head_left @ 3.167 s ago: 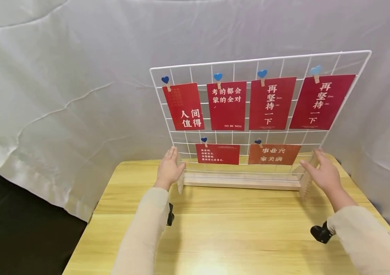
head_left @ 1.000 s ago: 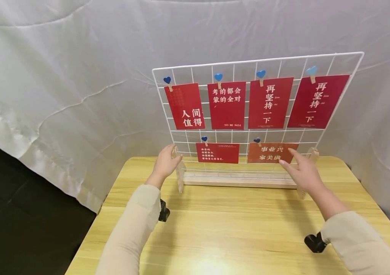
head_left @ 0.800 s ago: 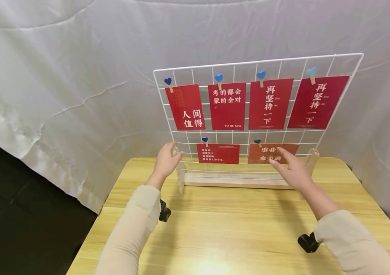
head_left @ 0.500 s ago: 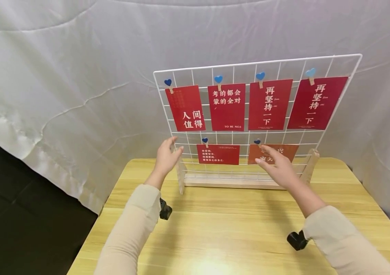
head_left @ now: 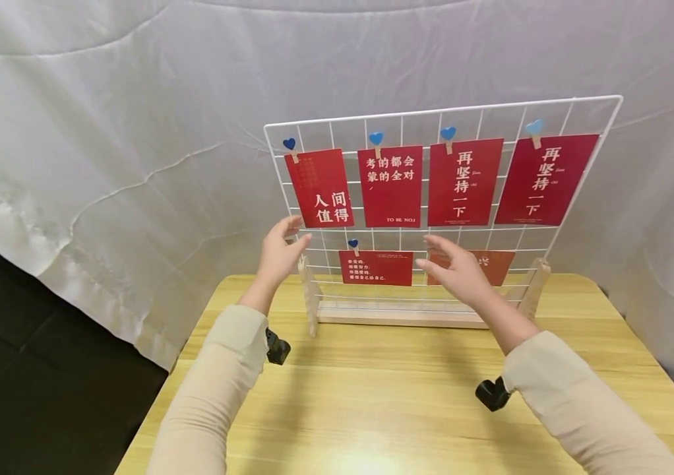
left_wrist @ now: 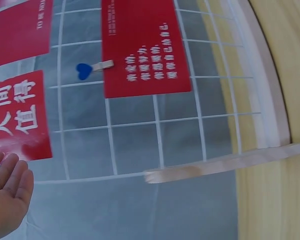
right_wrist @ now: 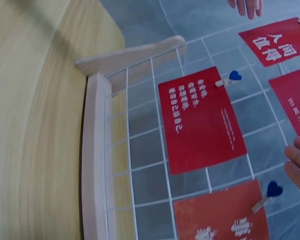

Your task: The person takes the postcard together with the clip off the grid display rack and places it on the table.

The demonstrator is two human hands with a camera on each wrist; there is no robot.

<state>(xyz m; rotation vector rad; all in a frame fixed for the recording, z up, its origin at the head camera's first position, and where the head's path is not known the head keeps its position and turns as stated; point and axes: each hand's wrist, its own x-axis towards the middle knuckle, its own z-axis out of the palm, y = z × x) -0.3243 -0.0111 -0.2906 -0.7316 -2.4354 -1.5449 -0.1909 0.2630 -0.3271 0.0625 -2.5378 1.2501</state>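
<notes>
A white wire grid panel point(head_left: 580, 158) stands in a pale wooden base point(head_left: 396, 316), with several red cards hung on it by heart-topped clothespins. My left hand point(head_left: 279, 249), fingers loosely bent and holding nothing, is at the grid's left edge near the upper-left card point(head_left: 320, 191); whether it touches the wire I cannot tell. In front of the lower row my right hand point(head_left: 460, 272) hovers with fingers extended and nothing in them, covering part of the orange-red card point(head_left: 498, 265). That card's dark blue heart clothespin point(right_wrist: 274, 189) shows in the right wrist view. Left of it hangs a lower red card point(head_left: 376, 268).
Under the stand is a wood-grain table point(head_left: 372, 396). A grey-white cloth curtain point(head_left: 153, 132) hangs close behind, with a black area point(head_left: 34, 363) at the lower left. Small black cameras point(head_left: 493, 394) are strapped to both wrists.
My right hand has left the stand's right support and moved leftward across the orange-red card. My left hand has risen a little from the left support. The cards hang as before.
</notes>
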